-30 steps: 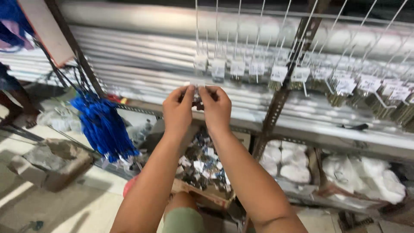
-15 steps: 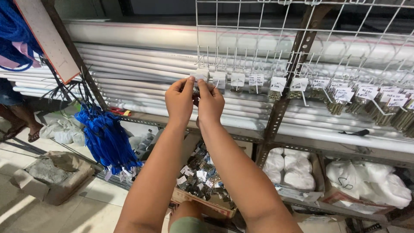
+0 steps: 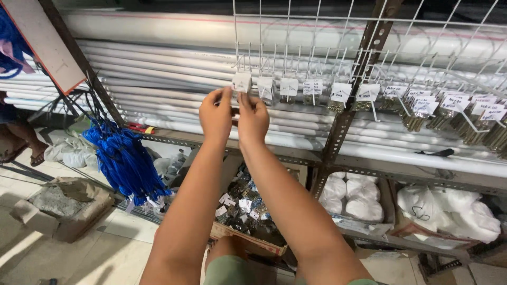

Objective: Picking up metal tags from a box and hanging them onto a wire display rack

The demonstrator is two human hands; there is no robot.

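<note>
A small white-carded clear packet (image 3: 242,82) hung at the leftmost hook of the white wire grid rack (image 3: 317,37), pinched by both hands: left hand (image 3: 216,117) at seven o'clock, right hand (image 3: 252,119) at five. Similar packets (image 3: 341,95) hung toward three o'clock; a cardboard box of packets (image 3: 244,221) lay at six.

A metal shelving rack holds long white pipes (image 3: 158,63) lying sideways in a stack. A white wire grid (image 3: 338,37) hangs in front of them, its hooks carrying a row of small labelled packets (image 3: 340,92). A bundle of blue cords (image 3: 124,161) hangs at the left. On the lower shelf sit white plastic bags (image 3: 449,208). A cardboard box of rubble (image 3: 60,206) rests on the tiled floor, left.
</note>
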